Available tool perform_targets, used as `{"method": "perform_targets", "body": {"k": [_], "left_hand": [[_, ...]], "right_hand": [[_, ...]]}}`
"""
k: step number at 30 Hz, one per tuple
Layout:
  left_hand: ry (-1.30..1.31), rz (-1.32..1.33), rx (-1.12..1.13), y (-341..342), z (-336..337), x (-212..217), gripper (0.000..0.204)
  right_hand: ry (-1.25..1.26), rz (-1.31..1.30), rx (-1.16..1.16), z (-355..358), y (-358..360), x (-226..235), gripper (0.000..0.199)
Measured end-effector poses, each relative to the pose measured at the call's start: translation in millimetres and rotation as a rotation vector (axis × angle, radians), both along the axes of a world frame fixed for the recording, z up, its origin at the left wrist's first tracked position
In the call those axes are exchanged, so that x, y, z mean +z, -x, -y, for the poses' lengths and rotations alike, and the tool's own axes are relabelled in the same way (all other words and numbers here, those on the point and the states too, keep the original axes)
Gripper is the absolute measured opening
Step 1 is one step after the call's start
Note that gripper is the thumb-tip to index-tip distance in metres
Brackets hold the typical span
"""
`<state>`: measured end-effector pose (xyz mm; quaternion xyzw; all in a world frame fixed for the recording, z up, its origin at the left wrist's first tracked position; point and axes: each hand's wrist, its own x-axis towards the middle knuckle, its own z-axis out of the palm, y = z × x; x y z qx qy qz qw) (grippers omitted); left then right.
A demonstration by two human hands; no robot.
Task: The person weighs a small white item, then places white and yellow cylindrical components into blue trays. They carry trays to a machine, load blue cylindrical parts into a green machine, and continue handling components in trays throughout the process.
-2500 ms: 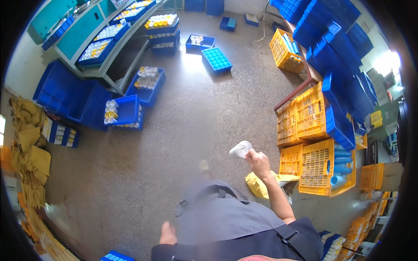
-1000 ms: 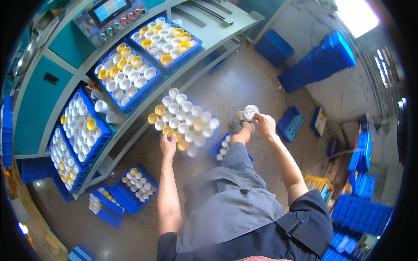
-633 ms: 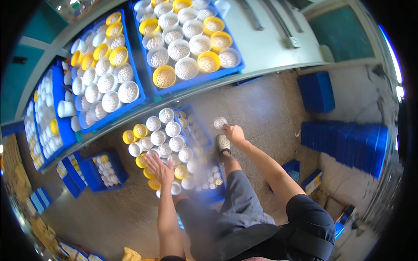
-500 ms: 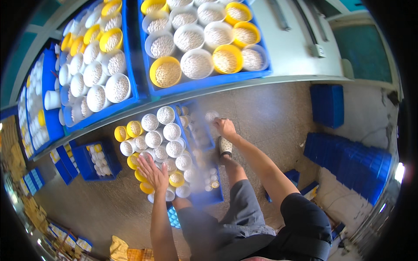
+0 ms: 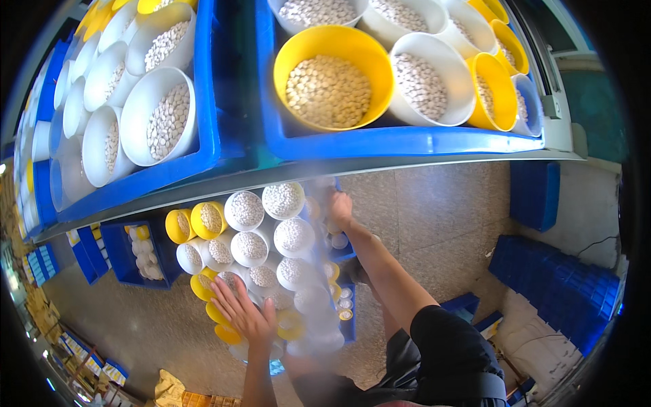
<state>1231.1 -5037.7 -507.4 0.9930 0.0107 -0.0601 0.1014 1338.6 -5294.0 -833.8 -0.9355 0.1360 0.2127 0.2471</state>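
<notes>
Your left hand (image 5: 245, 311) lies over the lower left of a group of white and yellow cups (image 5: 293, 236), in the middle of the frame below the bench edge. Its fingers are long and slightly spread, the thumb set apart, with no cup gripped. The cups in this group stand close together in rows, mouths toward you, many showing small white pellets; a hazy smear in the view covers their right side. Your right hand (image 5: 339, 207) is at the upper right of the group, its fingers bent. The haze covers their tips, so you cannot tell whether they hold something.

The bench edge (image 5: 434, 159) curves across the upper frame as a pale strip. On it, at the top right, sits a blue tray (image 5: 407, 144) with yellow and white cups of pellets, and at the upper left another blue tray (image 5: 207, 102) filled mainly with white cups. A teal panel (image 5: 595, 102) shows at the upper right.

The floor (image 5: 434, 227) is grey-brown, speckled and worn, with faint straight lines and a soft sheen right of centre. At the right, a tall blue box (image 5: 534, 195) stands by a pale, marked wall (image 5: 542, 339), and below it is a row of blue containers (image 5: 546, 285). At the left, a blue bin (image 5: 163, 256) holds white cups and some yellow. A tan sack (image 5: 169, 388) lies at the lower left, beside an orange crate (image 5: 203, 400) cut by the frame edge.
</notes>
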Motion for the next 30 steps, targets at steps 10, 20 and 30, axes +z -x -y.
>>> {"method": "perform_targets", "body": {"k": [10,20,30], "left_hand": [[-0.041,-0.035,0.029,5,-1,-7,0.079],[0.103,-0.191,0.038,-3,-7,21,0.085],[1.883,0.0,0.799,-200,-30,180,0.067]], "right_hand": [[0.111,0.019,-0.163,-21,-16,-99,0.024],[-0.305,0.007,-0.307,4,37,123,0.034],[-0.464,0.093,-0.336,-6,103,465,0.022]]}}
